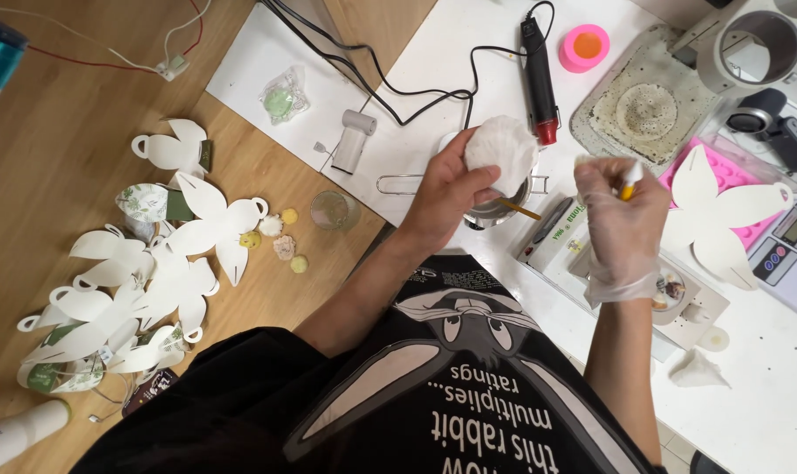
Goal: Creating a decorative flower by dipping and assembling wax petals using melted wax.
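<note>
Fingers of the bare left hand (446, 195) grip a white shell-shaped piece (501, 153) directly over the small metal pot (495, 209), likely so drips fall in, while the gloved right hand (622, 224) pinches a yellow-tipped tool (630, 180) beside it.

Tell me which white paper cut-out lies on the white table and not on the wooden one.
The cut-out lying over the pink mould, just right of the gloved right hand. All the other cut-outs are heaped on the wooden table at the left.
</note>
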